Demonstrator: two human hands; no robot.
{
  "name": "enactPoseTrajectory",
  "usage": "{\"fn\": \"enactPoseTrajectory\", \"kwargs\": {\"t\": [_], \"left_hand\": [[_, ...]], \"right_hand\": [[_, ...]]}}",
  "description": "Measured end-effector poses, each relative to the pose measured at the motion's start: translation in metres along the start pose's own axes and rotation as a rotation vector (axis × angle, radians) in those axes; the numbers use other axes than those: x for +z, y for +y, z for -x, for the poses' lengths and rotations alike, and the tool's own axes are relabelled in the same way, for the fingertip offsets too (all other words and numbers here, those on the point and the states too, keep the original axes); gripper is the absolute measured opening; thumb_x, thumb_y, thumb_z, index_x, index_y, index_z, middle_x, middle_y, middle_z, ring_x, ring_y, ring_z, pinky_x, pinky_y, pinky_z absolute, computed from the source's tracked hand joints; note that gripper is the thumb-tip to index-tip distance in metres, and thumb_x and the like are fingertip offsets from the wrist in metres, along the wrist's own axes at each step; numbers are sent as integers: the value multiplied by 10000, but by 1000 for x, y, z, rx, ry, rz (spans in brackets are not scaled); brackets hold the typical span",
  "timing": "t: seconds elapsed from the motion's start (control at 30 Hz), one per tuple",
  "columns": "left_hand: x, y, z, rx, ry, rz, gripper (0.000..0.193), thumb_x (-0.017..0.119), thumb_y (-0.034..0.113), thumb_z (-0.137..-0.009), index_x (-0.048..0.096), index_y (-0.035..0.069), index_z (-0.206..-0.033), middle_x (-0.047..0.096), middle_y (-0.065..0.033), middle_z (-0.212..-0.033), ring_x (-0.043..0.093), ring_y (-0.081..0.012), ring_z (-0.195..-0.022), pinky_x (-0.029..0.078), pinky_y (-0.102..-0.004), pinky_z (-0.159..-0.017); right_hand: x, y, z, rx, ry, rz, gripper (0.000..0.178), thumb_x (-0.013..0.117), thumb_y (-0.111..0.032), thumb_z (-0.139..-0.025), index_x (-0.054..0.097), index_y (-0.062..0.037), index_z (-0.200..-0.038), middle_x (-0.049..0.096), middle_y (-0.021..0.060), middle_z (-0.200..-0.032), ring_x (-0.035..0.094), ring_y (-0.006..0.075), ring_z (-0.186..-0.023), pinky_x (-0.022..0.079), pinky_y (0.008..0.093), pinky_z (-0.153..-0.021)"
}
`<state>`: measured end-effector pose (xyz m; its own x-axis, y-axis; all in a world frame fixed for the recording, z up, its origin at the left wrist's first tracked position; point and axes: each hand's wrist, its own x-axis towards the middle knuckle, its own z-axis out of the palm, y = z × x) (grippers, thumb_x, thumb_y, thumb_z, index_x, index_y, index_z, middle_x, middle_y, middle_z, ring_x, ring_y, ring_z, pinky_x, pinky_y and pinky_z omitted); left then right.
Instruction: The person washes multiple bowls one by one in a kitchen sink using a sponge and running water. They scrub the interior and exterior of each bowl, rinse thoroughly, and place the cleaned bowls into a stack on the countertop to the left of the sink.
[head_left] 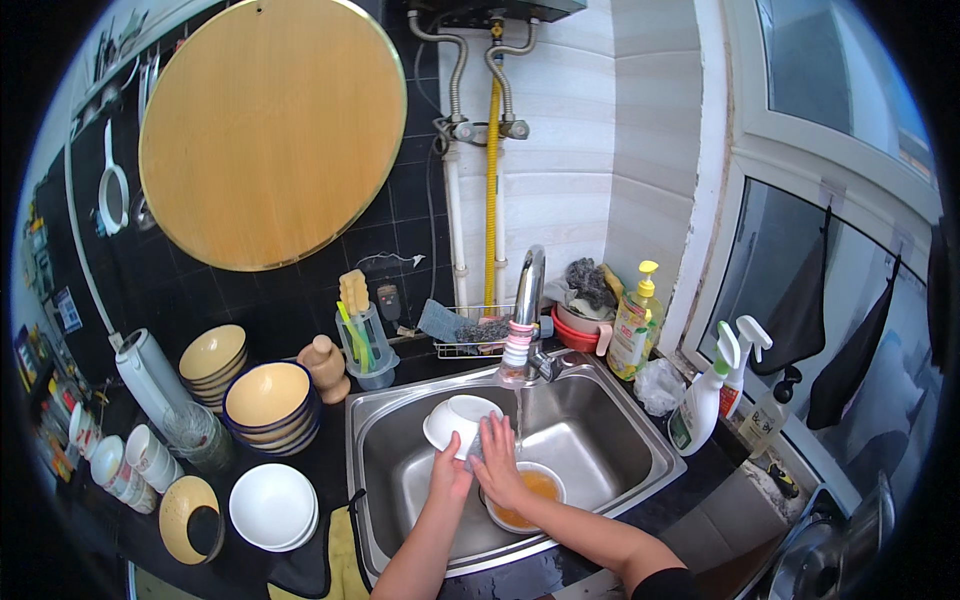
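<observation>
Over the sink (590, 420), my left hand (452, 478) grips a white bowl (462, 414) by its lower edge, tilted on its side. Fingers of my right hand (502, 468) press a grey scouring pad (474, 458) against the bowl's outside; the palm hides part of the pad. Just beyond my right fingers, a thin stream of water runs from the faucet (527, 300). Below my hands, a second white bowl (558, 478) with orange-brown liquid sits in the basin, partly covered by my right forearm.
Left of the sink stand stacked white bowls (272, 505), blue-rimmed bowls (268, 395), cream bowls (213, 352) and cups (150, 455). A yellow cloth (345, 555) lies at the sink's left front corner. On the right are a dish soap bottle (632, 325) and spray bottles (700, 405).
</observation>
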<state>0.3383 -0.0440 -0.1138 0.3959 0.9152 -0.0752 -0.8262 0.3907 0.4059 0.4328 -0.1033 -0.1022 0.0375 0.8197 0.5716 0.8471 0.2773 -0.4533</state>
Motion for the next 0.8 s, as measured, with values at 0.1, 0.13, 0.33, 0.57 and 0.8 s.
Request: {"fn": "enactPoseTrajectory", "kwargs": {"t": [0.1, 0.13, 0.33, 0.57, 0.8], "left_hand": [[-8, 1, -4, -1, -5, -5, 399, 569, 86, -788, 419, 66, -1158, 504, -74, -1134, 479, -212, -1060, 376, -376, -919], [-2, -1, -3, 22, -19, -20, 398, 564, 81, -790, 416, 65, -1159, 503, -75, -1136, 478, -216, -1061, 373, -379, -923], [-2, 2, 2, -175, -75, -119, 388, 532, 40, -795, 401, 45, -1161, 493, -107, -1140, 484, -244, -1051, 373, -406, -927], [49, -5, 6, -227, -199, -268, 393, 575, 100, -780, 436, 22, -1139, 523, -125, -1095, 503, -249, -1026, 382, -398, -912], [48, -49, 27, -70, -252, -721, 389, 633, 1, -716, 490, 17, -1077, 547, -71, -1056, 525, -165, -965, 415, -306, -844]], "right_hand": [[3, 10, -6, 63, 57, -85, 619, 426, -214, -826, 125, 7, -1318, 69, 205, -1374, 68, 355, -1275, 99, 367, -1032], [10, 24, -9, 145, 185, -286, 593, 398, -257, -852, 140, 5, -1318, 113, 184, -1375, 87, 317, -1281, 106, 360, -1031], [-8, 96, -25, 917, 121, -1468, 427, 378, -309, -880, 431, -1, -1170, 556, 126, -1048, 563, 209, -907, 442, 329, -809], [-2, 124, -14, 1046, 140, -1844, 363, 322, -229, -869, 525, 35, -1014, 569, 156, -998, 566, 245, -905, 471, 379, -781], [-10, 113, -12, 1119, 346, -1772, 361, 335, -254, -856, 513, -17, -1061, 568, 132, -1009, 564, 254, -900, 474, 390, -758]]}}
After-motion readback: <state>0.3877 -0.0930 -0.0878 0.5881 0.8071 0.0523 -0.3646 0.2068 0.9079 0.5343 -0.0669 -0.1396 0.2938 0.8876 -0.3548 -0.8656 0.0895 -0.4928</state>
